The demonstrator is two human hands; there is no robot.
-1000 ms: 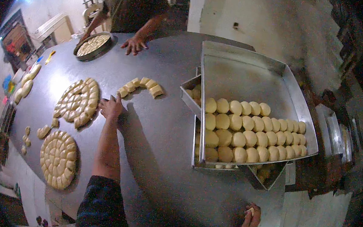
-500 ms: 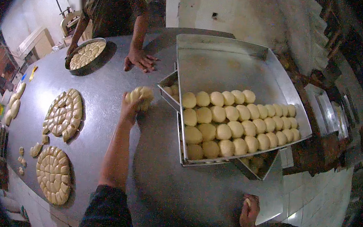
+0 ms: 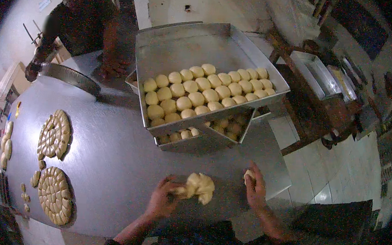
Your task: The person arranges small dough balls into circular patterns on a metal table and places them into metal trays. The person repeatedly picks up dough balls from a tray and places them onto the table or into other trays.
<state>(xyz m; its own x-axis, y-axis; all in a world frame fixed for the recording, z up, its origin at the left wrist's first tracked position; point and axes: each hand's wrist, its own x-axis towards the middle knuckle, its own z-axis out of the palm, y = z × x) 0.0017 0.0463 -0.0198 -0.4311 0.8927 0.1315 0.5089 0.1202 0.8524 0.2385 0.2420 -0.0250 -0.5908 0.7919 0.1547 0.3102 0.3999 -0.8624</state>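
Dough cluster point(image 3: 201, 187) brought closer in; left hand point(image 3: 162, 200) clasps its left end; right hand point(image 3: 256, 191) pinches small dough lump point(image 3: 248, 176).

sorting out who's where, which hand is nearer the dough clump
Left. The left hand touches the left end of the dough clump; the right hand is apart, off to its right.

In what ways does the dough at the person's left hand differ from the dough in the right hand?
Size: the dough clump shows much larger than the dough piece, whose visible part is small.
Shape: the dough clump is lumpy, with several lobes; the dough piece shows as one bit.
Place: the dough clump juts out from the left hand; the dough piece is in the right hand.
Both are pale.
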